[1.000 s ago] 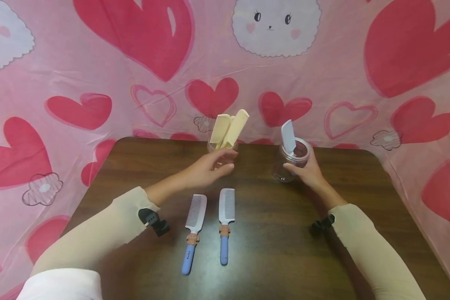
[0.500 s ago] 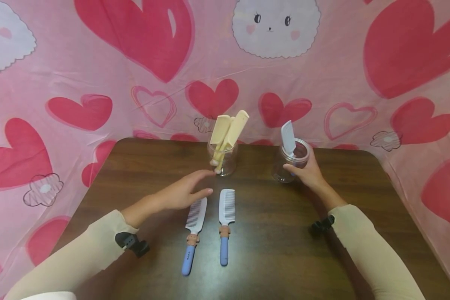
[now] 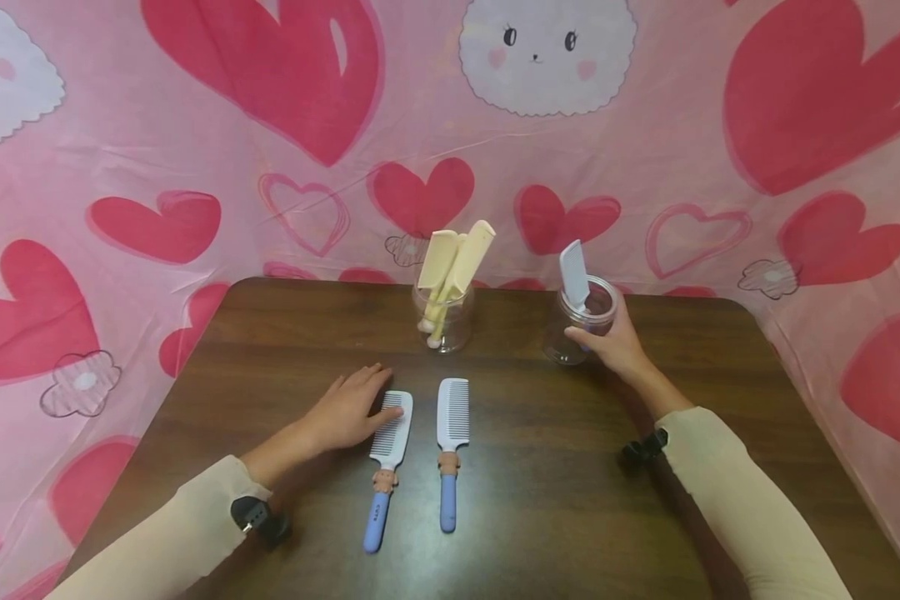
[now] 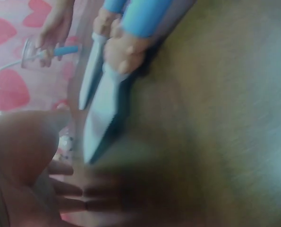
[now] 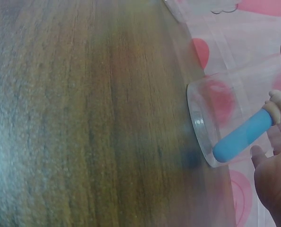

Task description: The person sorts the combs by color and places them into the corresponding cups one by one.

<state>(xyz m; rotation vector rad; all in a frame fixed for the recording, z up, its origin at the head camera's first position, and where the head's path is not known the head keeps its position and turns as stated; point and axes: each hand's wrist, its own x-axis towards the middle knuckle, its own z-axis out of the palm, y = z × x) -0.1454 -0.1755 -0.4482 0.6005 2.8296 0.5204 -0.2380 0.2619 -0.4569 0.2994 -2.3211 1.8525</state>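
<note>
Right hand (image 3: pixel 618 342): engaged. It grips a clear jar (image 3: pixel 558 343), thumb on the near side, fingers mostly hidden by the jar. The hold appears meant to steady the jar, with the mouth left unobstructed. One white comb (image 3: pixel 573 277) stands in it at a lean, blue handle down, teeth end above the rim; the slant is probably due to the jar being wider than the handle.

Left hand (image 3: pixel 348 408): spread, holding nothing. Its thumb overlaps the head of the nearer comb (image 3: pixel 392 437); the left wrist view suggests a gap, so contact cannot be confirmed. The farther comb (image 3: pixel 453 421) lies just beyond, roughly parallel. Both handles point back towards the person, an arrangement apparently convenient for picking up.

Beyond the left hand, a second jar (image 3: pixel 459 329) holds yellow combs (image 3: pixel 471 257), handles down, leaning in different directions, presumably propped by its rim. Neither hand touches that jar.
</note>
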